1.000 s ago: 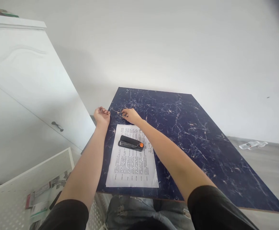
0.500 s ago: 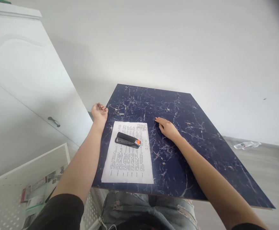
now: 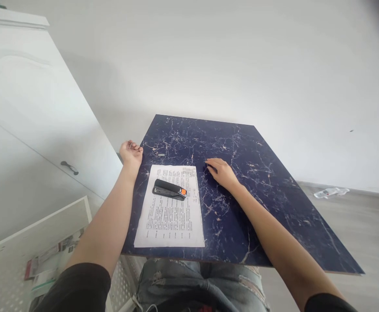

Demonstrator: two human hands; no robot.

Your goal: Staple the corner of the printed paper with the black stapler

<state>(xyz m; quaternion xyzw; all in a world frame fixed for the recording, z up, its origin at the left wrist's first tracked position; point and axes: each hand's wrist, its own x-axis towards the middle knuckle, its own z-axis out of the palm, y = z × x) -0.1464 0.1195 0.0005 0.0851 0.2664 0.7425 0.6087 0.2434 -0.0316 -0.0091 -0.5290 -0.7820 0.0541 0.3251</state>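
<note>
A black stapler (image 3: 170, 190) with an orange tip lies across a printed sheet of paper (image 3: 173, 223), on the left part of the dark blue marbled table (image 3: 228, 234). Palm up at the table's left edge, my left hand (image 3: 132, 152) has its fingers loosely curled and nothing visible in them, apart from a thin pale band at one finger. A small grey strip that looks like staples (image 3: 161, 155) lies just right of it. My right hand (image 3: 221, 172) rests palm down on the table, right of the paper's top corner, with fingers stretched out and holding nothing.
A white cabinet (image 3: 30, 121) with a dark handle stands on the left. Below it, a white perforated bin (image 3: 7, 260) holds packets and papers. A white wall (image 3: 209, 60) rises behind the table. A clear plastic package (image 3: 331, 193) lies on the floor at right.
The whole view has shifted slightly, so everything appears a little further left. My right hand's fingers have moved very slightly toward the paper. The stapler and paper stay in place.
</note>
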